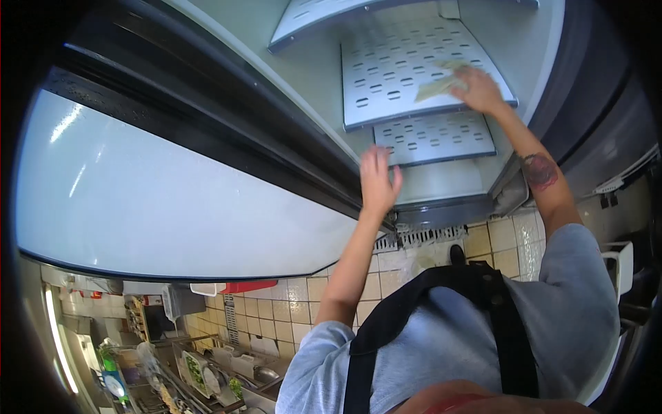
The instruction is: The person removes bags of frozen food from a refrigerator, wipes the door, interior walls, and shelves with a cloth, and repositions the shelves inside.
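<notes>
Inside an upright fridge, my right hand (pixel 477 90) presses a pale yellowish cloth (pixel 436 87) on a white perforated shelf (pixel 383 69), near its right front part. The fingers are bent over the cloth and hide some of it. My left hand (pixel 378 181) is empty, its fingers raised and apart, in front of the left end of the lower perforated shelf (pixel 441 138). Whether its fingertips touch that shelf, I cannot tell. Slots cover both shelves, and only the front strip of the lower one shows.
The fridge door (pixel 172 200) stands wide on the left, with its dark gasket side towards me. Another shelf (pixel 324 17) is higher up. Below lies a tiled floor (pixel 303 293) with a drain grate (pixel 431 237). Sinks and food trays (pixel 200 376) stand at lower left.
</notes>
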### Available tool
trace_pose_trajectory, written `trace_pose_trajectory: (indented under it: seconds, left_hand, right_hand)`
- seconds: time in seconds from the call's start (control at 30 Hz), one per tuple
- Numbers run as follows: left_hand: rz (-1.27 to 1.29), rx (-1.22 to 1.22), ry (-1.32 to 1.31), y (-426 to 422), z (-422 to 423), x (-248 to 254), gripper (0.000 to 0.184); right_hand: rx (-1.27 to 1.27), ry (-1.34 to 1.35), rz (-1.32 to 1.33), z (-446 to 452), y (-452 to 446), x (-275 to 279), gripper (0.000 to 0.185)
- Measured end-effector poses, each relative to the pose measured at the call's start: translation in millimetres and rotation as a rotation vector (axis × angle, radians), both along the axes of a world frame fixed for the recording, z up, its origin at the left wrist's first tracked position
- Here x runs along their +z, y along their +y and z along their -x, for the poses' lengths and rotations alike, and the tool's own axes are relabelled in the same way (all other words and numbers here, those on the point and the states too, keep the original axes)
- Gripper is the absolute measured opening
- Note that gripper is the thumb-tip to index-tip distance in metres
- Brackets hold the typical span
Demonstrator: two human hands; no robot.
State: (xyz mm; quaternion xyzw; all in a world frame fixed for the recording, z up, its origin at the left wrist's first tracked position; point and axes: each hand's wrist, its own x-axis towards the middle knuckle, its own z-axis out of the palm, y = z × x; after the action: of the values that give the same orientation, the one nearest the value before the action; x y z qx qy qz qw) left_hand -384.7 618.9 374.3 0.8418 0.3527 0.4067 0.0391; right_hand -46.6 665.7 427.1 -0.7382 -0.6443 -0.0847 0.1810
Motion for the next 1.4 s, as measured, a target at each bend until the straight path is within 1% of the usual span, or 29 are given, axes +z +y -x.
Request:
trace_pose_trajectory:
  seconds: [0.03,0.07,0.1,0.13,0.17,0.23,0.27,0.3,0.33,0.37,0.43,0.47,0.5,0.53,0.57,0.6,0.63,0.7,0.77,0.83,0.87,0.9,0.93,0.97,1.0,1.13,1.2,1.27,1.4]
  left_hand:
    - [0.061,-0.083,0.055,-26.9,13.2,-19.0,0.041]
    - [0.073,-0.088,0.087,-54.0,25.5,-38.9,0.037]
    - [0.192,-0.092,0.071,-74.4,39.2,-63.3,0.033]
    - [0.354,-0.082,0.02,-92.6,52.5,-84.9,0.026]
    - [0.475,0.011,-0.045,-108.7,62.0,-111.8,0.023]
    - [0.608,0.055,-0.068,-117.7,69.4,-130.4,0.021]
    - [0.678,0.075,-0.08,-124.4,70.3,-135.2,0.02]
    - [0.636,0.019,-0.083,-121.1,64.3,-123.6,0.02]
    - [0.57,-0.017,-0.096,-113.5,57.1,-112.6,0.02]
    - [0.498,-0.055,-0.109,-102.5,50.0,-100.4,0.021]
    - [0.336,0.023,-0.173,-77.4,35.7,-67.1,0.022]
    - [0.24,0.082,-0.216,-64.1,29.6,-48.8,0.023]
    - [0.16,0.13,-0.322,-53.7,22.0,-26.0,0.024]
    - [0.131,0.169,-0.391,-41.5,19.0,-9.5,0.024]
    - [0.108,0.2,-0.438,-27.3,15.3,3.5,0.023]
    - [0.063,0.175,-0.511,-13.4,8.8,18.7,0.02]
    - [0.027,0.161,-0.454,3.8,5.6,29.7,0.019]
    - [0.056,0.149,-0.287,41.9,-9.0,41.3,0.02]
    - [0.023,0.166,-0.138,81.4,-22.5,41.3,0.023]
    - [-0.068,0.214,-0.005,115.5,-35.4,32.5,0.029]
    - [-0.085,0.256,0.082,123.7,-40.3,33.5,0.033]
    - [-0.099,0.304,0.169,126.9,-44.7,33.2,0.037]
    - [-0.113,0.364,0.254,130.0,-49.0,33.3,0.041]
    - [-0.083,0.368,0.26,131.6,-50.4,32.1,0.044]
    - [-0.057,0.393,0.266,131.5,-48.0,31.3,0.047]
    - [-0.03,0.378,0.193,127.6,-43.9,32.5,0.049]
    - [-0.041,0.398,0.206,122.4,-45.4,43.7,0.049]
    - [-0.043,0.392,0.194,124.0,-46.5,43.6,0.049]
    - [-0.033,0.389,0.206,125.6,-50.2,41.0,0.05]
  right_hand:
    - [-0.135,-0.03,-0.027,-5.5,1.1,-3.4,0.05]
    - [-0.266,-0.065,-0.058,-9.5,6.2,-4.7,0.045]
    - [-0.394,-0.102,-0.086,-10.5,9.8,-6.7,0.042]
    - [-0.359,-0.078,-0.025,1.5,13.0,-3.9,0.04]
    - [-0.327,-0.054,0.038,20.7,19.6,1.7,0.039]
    - [-0.121,-0.074,0.03,65.1,53.7,-18.2,0.035]
    - [-0.027,-0.012,-0.09,102.7,60.1,-18.2,0.035]
    - [0.141,-0.006,-0.127,134.6,64.7,-19.7,0.035]
    - [0.242,-0.029,0.039,164.8,75.3,-15.9,0.032]
    - [0.389,0.112,-0.024,190.1,69.3,-11.6,0.029]
    - [0.562,0.235,-0.299,217.1,76.7,-27.9,0.025]
    - [0.567,0.278,-0.232,212.7,63.4,-22.1,0.027]
    - [0.573,0.322,-0.164,211.1,43.3,-9.0,0.028]
    - [0.584,0.366,-0.098,212.4,27.3,-1.7,0.03]
    - [0.597,0.382,-0.159,209.7,13.5,-6.7,0.031]
    - [0.612,0.402,-0.218,201.3,-3.8,-17.7,0.031]
    - [0.629,0.42,-0.276,189.2,-16.1,-29.6,0.032]
    - [0.491,0.465,-0.263,161.0,-28.1,-65.0,0.029]
    - [0.309,0.306,-0.358,112.5,-16.7,-117.1,0.031]
    - [-0.142,-0.033,0.022,60.5,1.4,-165.4,0.043]
    - [-0.25,0.0,0.013,36.4,7.3,-197.9,0.069]
    - [-0.272,-0.093,0.081,3.4,19.5,-250.2,0.078]
    - [-0.354,-0.081,0.347,-14.6,30.3,-263.0,0.084]
    - [-0.284,-0.163,0.012,-25.5,54.0,-290.4,0.072]
    - [-0.212,-0.274,-0.313,-42.3,79.5,-332.0,0.061]
    - [-0.1,-0.091,0.026,-39.5,177.6,-316.0,0.058]
    - [-0.044,-0.057,0.086,-20.3,225.3,-308.7,0.056]
    - [0.009,-0.027,0.113,0.3,265.1,-305.3,0.055]
    - [0.144,0.04,0.13,49.1,315.2,-307.0,0.052]
